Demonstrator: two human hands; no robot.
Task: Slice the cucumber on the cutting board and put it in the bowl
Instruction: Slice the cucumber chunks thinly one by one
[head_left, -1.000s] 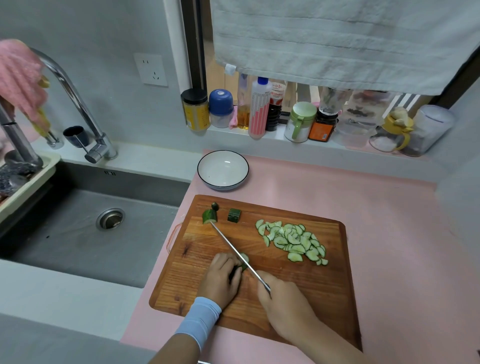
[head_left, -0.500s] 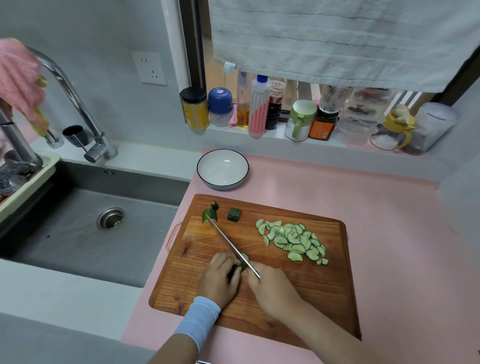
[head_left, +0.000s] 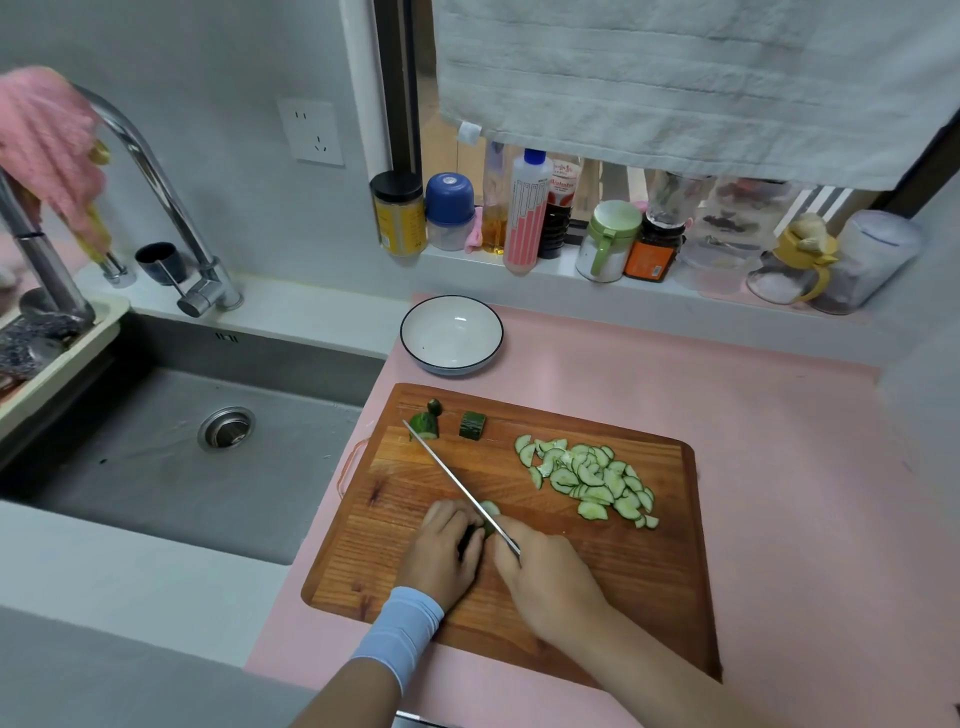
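Moved: since a second ago the right hand (head_left: 545, 577) has slid forward and left, closer to the left hand (head_left: 441, 556), and the knife (head_left: 457, 483) has gone with it. Over the last half second there is hardly any shift.
Cucumber (head_left: 490, 510): a short stub on the near left part of the board (head_left: 597, 587), mostly hidden under the left hand. Its pale cut end shows just right of the blade.
Left hand: fingers (head_left: 457, 519) curled over the cucumber, holding it down. A pale blue cuff (head_left: 400, 634) covers the wrist.
Right hand: fingers wrapped round the knife's handle, which the hand hides.
Knife: the blade runs away and to the left, on edge against the cucumber's cut end. Its tip is near the board's far left corner.
Slices (head_left: 589, 480): a loose heap of half-rounds on the right half of the board, apart from both hands.
Ends (head_left: 471, 426): two dark green offcuts near the board's far edge, one beside the knife tip.
Bowl (head_left: 452, 335): white with a dark rim, on the desk just beyond the board.
Desk (head_left: 779, 467): pink, and it carries the board and bowl.
Sink (head_left: 182, 467): grey, to the left of the desk, with a tap (head_left: 156, 182) behind it and a pink cloth (head_left: 47, 145) hung over the spout.
Sill (head_left: 550, 270): a row of bottles (head_left: 530, 208) and jars under a hanging towel (head_left: 675, 78).
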